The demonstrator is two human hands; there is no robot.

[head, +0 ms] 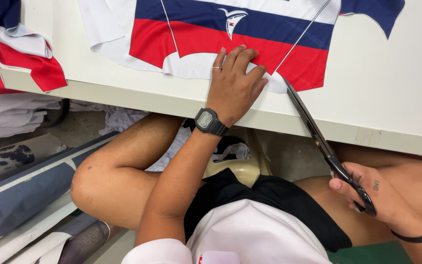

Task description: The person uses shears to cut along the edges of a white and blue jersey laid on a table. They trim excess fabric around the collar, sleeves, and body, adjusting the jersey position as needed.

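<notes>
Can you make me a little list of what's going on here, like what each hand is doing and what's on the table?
left hand: pressed flat on the printed fabric, wears a ring and a black wristwatch
right hand: holds the black scissors by the handles
scissors: blades at the fabric's white lower edge
fabric: red, blue and white, flat on the white table
also there: fabric rolls on the floor at left

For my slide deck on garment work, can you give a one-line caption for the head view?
Left hand presses printed red, white and blue fabric on a white table while right hand works long scissors.
</notes>
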